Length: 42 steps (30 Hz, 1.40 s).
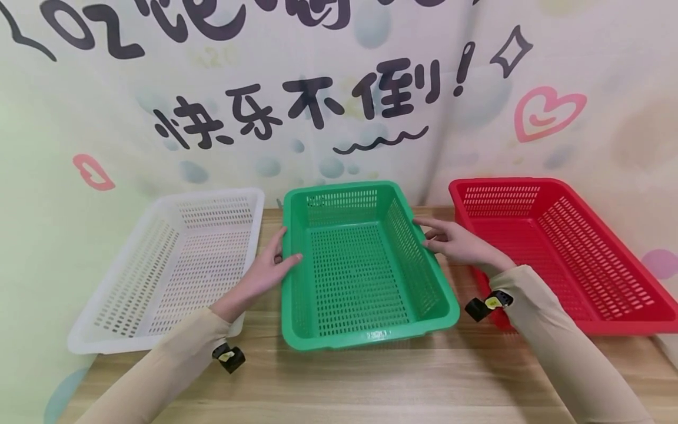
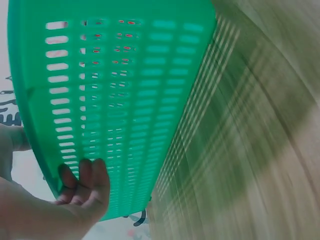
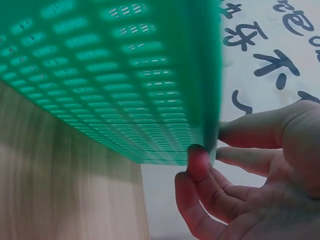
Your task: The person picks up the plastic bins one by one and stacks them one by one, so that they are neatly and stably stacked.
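A green plastic basket (image 1: 360, 277) with slotted walls and floor is in the middle of the head view, with nothing inside. My left hand (image 1: 270, 265) grips its left rim, thumb over the top and fingers against the outer wall; the left wrist view shows those fingers (image 2: 92, 182) bent under the rim. On the opposite side, my right hand (image 1: 458, 241) holds the right rim near the back. In the right wrist view, fingertips (image 3: 198, 159) touch the rim from outside and below. Whether the basket's base touches the table cannot be told.
To the left is a white slotted basket (image 1: 254, 235), and to the right a red one (image 1: 630, 259). All stand on a wood-grain table (image 1: 371, 383). Behind hangs a printed cloth (image 1: 318, 159) with dark lettering, close to the baskets' back edges.
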Motion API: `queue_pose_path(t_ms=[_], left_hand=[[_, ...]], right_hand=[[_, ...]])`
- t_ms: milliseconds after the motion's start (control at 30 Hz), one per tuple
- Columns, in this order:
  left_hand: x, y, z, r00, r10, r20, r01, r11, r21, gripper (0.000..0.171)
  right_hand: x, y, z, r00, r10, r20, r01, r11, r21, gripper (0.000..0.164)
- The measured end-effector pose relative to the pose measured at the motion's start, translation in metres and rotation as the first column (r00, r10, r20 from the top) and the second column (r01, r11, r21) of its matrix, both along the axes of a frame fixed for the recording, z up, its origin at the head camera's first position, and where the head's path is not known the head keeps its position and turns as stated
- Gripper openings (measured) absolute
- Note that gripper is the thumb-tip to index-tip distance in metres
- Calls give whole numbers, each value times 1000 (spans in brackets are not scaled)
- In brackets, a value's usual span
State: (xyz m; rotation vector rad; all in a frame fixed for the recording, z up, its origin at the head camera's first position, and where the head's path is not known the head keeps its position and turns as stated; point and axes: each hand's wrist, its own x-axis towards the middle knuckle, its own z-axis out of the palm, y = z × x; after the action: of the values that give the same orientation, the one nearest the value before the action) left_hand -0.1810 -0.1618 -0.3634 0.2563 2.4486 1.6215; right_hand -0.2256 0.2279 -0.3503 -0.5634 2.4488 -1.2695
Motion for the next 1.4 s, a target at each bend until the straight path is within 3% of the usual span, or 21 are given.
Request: queue_pose_path(t_ms=[167,500,1067,1400], left_hand=[[0,-3,1,998,-24,-50,27,997,73,77],[2,-4,12,998,-55,-23,58,984,168,78],[-4,10,23,997,-56,-49,70,937,342,72],[-12,28,35,996,-76,-54,92,886,454,68]], right_hand=[[3,4,6,999,-42,6,42,999,-28,60],[10,16,20,995,-79,57,86,985,-148,63],[21,37,38,988,-151,39,156,970,-185,61],[28,51,48,972,-229,45,233,953,-195,60]])
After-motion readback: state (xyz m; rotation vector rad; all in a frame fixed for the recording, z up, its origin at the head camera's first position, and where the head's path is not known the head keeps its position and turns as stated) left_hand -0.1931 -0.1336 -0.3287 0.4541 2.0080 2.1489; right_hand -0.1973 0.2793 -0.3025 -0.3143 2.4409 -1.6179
